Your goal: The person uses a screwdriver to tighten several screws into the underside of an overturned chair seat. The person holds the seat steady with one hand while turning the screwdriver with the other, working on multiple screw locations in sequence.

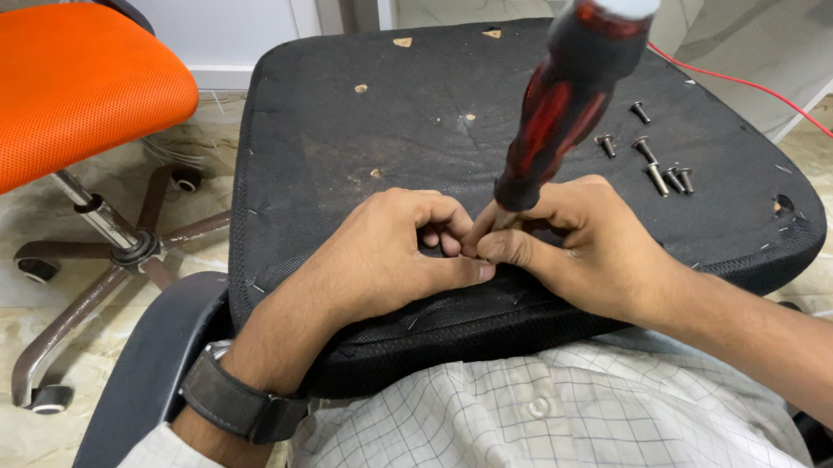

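Black seat pad (377,127) lies across your lap. Near its front edge your right hand (578,240) pinches the red-black screwdriver (566,100) low, while your left hand (388,256), fingers curled shut, touches it. Loose screws (651,158) lie toward the right edge.

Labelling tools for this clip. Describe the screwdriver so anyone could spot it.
Find the black fabric seat cushion lying across the person's lap. At its near edge both hands meet; the screwdriver stands tilted up from the right hand. Unlike the small loose screws beside it, it has a fat red-and-black handle with a pale cap.
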